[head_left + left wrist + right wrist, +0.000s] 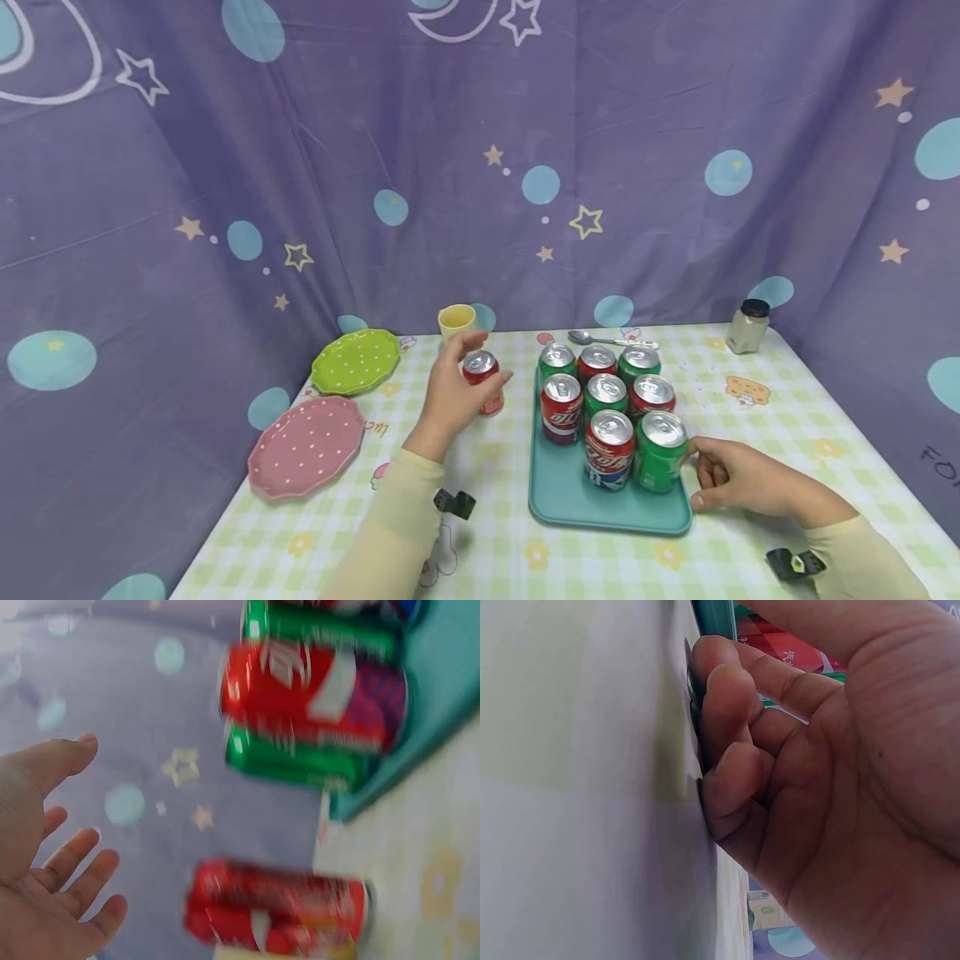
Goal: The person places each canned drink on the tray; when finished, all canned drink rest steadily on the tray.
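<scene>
My left hand (453,392) is raised beside a lone red soda can (491,406) that stands upright on the cloth, left of the tray. Its fingers and thumb are spread, and in the left wrist view a gap lies between the fingertips and that can (277,909). The teal tray (577,504) holds several red and green soda cans in rows, among them a green can (660,458) at the front right corner. At the tray's right rim, my right hand (742,479) grips with thumb and forefinger; the other fingers curl down against the tablecloth (577,787).
To the left lie a pink dotted plate (307,450) and a green dotted plate (356,362). A yellow cup (457,319) stands behind the lone can. Behind the tray is a spoon (611,340), and a black-lidded jar (748,327) stands at the back right.
</scene>
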### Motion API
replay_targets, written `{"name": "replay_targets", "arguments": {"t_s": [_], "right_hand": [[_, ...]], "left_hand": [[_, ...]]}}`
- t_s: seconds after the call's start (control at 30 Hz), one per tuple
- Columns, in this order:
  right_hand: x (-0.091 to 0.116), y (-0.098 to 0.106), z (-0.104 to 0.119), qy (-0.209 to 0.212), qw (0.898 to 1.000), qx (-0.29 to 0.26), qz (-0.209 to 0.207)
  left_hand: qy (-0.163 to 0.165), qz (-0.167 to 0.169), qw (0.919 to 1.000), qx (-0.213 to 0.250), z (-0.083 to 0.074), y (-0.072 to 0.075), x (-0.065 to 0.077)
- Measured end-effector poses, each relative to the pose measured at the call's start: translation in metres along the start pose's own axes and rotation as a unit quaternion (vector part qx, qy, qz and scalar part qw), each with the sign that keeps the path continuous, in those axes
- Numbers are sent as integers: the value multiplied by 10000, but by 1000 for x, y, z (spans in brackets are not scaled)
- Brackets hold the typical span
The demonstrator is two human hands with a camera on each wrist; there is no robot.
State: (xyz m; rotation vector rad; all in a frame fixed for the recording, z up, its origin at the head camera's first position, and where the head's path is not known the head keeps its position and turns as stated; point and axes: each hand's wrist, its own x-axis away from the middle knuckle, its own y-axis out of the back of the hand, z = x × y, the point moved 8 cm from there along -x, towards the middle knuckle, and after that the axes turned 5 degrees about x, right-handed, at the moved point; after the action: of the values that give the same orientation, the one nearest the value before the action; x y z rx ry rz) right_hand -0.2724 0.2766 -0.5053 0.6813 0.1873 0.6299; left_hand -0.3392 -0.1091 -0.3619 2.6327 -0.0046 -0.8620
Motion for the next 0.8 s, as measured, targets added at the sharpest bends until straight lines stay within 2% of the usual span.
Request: {"name": "replay_targets", "arguments": {"t_s": [0.1,0.2,0.3,0.43,0.63,0.8], "right_hand": [[0,0,1,-4,10000,27,-18],[1,0,1,5,10000,24,-32],[1,0,2,25,10000,5,-39],[0,0,1,-38,10000,43,-29],[0,0,0,-135,9999,106,-7],[0,0,0,-163,9998,86,-22]], "left_hand": [[334,-166,9993,-98,28,12,-3],[687,-134,9975,89,54,16,-3],[1102,52,9933,352,79,11,0],[1568,300,9852,623,105,0,7],[1717,508,9809,763,119,-13,13],[1827,281,9815,498,122,-15,15]]}}
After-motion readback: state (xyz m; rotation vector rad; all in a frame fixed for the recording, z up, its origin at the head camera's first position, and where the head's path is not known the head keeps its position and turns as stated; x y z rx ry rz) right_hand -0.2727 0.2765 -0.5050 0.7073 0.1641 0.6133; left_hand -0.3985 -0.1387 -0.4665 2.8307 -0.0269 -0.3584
